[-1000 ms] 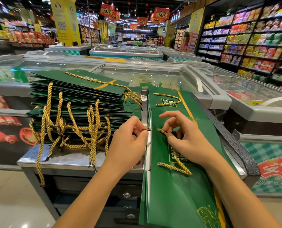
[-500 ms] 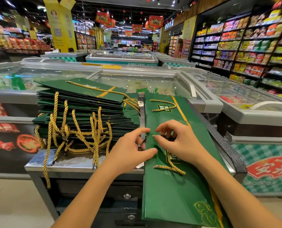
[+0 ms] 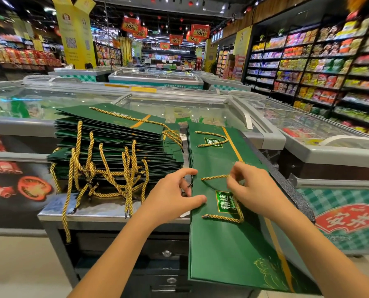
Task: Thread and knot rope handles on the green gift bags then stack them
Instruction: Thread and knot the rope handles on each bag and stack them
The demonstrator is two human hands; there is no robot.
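Note:
A flat green gift bag lies lengthwise in front of me, on top of another green bag that carries a gold rope handle. My right hand pinches a gold rope that runs across the bag's top edge and loops down to a free end. My left hand holds the bag's left edge, thumb on the green face, fingers at the black rope tip by the edge. To the left stands a tall stack of finished green bags with gold handles hanging over its front.
The bags rest on a steel counter with dark drawers below. Glass-topped chest freezers stand behind and to the right. Shelves of packaged goods line the right aisle. The floor lies at the lower left.
My right hand has pulled the rope to the right, so a longer stretch now lies across the bag. My left hand has shifted onto the bag's left edge, thumb flat on it.

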